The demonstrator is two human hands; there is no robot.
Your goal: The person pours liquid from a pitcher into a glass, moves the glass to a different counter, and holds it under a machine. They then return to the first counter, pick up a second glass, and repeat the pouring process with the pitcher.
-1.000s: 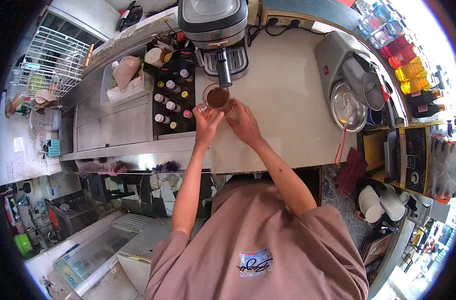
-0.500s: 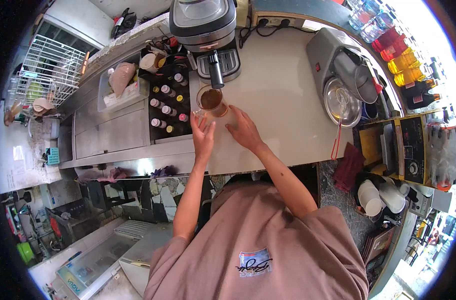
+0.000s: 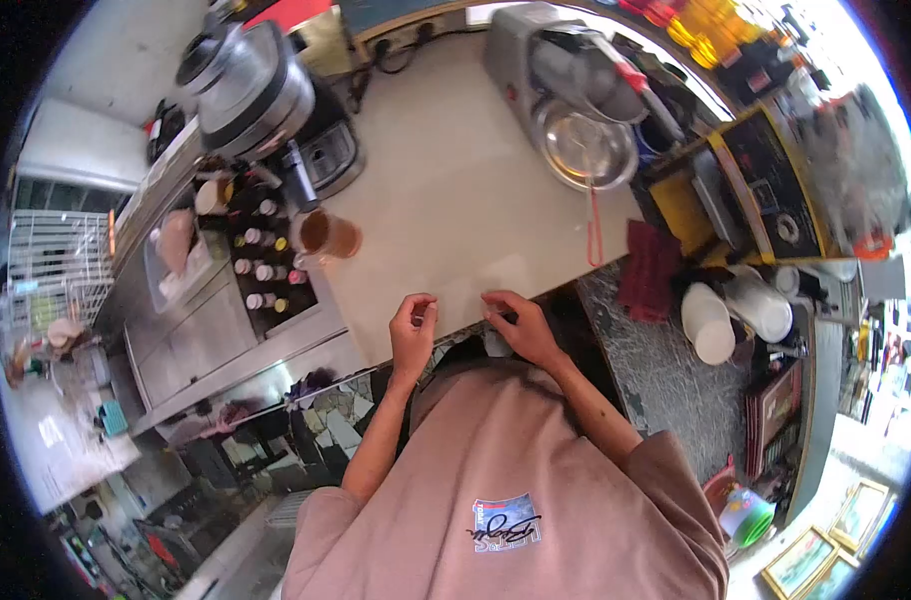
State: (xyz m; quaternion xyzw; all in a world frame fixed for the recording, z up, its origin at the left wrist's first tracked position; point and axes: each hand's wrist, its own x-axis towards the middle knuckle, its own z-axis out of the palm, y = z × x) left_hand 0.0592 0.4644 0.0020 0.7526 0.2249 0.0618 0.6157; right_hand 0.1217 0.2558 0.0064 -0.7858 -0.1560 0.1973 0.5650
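Observation:
A clear glass mug (image 3: 332, 236) with brown liquid stands on the counter, close to the coffee machine's (image 3: 311, 165) dark handle. Both my hands are away from the mug, over the counter's front edge. My left hand (image 3: 413, 335) is loosely curled, with a gap between thumb and fingers and nothing held. To its right, my right hand (image 3: 524, 328) has bent fingers and a thumb held apart from them, also with nothing in it.
Several capped bottles (image 3: 266, 272) stand in the recess left of the mug. A metal bowl (image 3: 588, 145) with a red-handled whisk (image 3: 594, 215) is beside a grey machine (image 3: 521, 65). White cups (image 3: 709, 325) and a dark red cloth (image 3: 646, 270) lie at the right.
Both hands have let go of or drawn back from the mug, toward my body. The head view has turned right, so the mug and coffee machine appear further left.

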